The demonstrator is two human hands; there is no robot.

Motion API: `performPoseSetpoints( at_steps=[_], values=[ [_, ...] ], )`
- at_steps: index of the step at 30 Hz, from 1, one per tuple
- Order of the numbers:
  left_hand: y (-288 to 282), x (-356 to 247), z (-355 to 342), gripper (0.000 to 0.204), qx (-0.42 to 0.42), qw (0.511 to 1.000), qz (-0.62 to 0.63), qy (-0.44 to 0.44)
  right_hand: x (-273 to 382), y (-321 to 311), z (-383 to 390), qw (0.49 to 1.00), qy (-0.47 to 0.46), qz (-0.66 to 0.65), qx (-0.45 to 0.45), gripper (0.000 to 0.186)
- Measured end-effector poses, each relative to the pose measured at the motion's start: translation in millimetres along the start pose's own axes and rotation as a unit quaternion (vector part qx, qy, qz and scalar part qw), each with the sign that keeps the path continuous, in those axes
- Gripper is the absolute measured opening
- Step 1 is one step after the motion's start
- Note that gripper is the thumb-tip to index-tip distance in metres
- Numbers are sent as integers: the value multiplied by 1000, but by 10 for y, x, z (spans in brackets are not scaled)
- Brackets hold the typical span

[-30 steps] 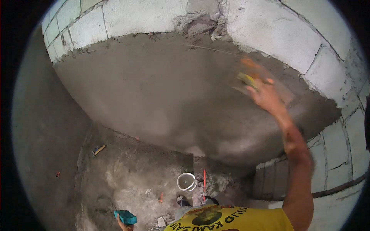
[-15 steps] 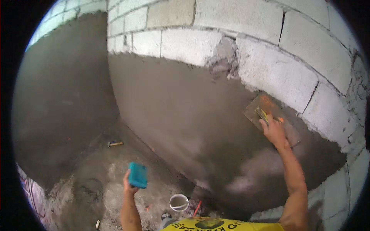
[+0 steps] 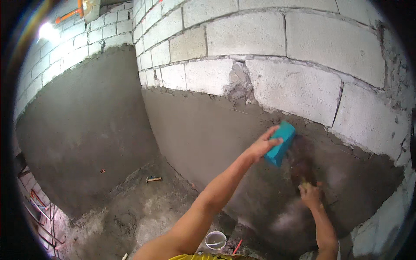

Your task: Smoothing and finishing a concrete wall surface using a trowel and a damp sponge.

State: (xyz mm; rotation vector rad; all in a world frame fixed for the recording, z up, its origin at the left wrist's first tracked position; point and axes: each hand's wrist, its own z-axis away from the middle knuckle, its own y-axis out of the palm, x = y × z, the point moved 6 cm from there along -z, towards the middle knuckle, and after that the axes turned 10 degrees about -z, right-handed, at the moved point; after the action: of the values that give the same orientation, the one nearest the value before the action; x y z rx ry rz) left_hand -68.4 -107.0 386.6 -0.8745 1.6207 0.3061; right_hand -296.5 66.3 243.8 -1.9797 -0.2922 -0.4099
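My left hand [image 3: 261, 146] grips a teal block-shaped sponge [image 3: 281, 145] and holds it up at the wall, just above and left of the trowel. Whether the sponge touches the surface I cannot tell. A flat rectangular plastering trowel [image 3: 301, 168], smeared by motion, is in my right hand [image 3: 311, 196], the fingers wrapped round its handle. Its blade lies over the darker, damp part of the grey plaster [image 3: 195, 125]. That plaster covers the lower wall, with a rough upper edge below bare white blocks [image 3: 299, 82].
A white bucket [image 3: 216, 246] stands on the rough floor near me, beside a red stick [image 3: 237, 246]. Farther off, a hammer [image 3: 154, 179] lies close to the corner. Another plastered wall [image 3: 91, 130] rises at left, with thin rods or cables [image 3: 45, 225] at its lower end.
My left hand has brought the sponge up and right from over the floor to the wall. The trowel has moved lower and turned more upright. The view has tilted upward.
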Motion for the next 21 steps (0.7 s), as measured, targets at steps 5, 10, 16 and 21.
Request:
performPoseSetpoints(
  at_steps=[5,10,16,21],
  values=[
    [-400,910,344,82,-98,943,301,-100,669,-584,-656,937,-77,-168,-296,30],
    [-1157,2665,1625,71,-215,897,333,-195,960,932,-1209,979,-109,102,-137,50],
    [-2271,3289,4746,68,-473,770,275,-329,277,266,-539,970,-113,210,-39,53],
    [-2843,3532,6994,77,-578,684,266,-357,2043,161,-2023,987,-95,124,-36,45]
  ],
)
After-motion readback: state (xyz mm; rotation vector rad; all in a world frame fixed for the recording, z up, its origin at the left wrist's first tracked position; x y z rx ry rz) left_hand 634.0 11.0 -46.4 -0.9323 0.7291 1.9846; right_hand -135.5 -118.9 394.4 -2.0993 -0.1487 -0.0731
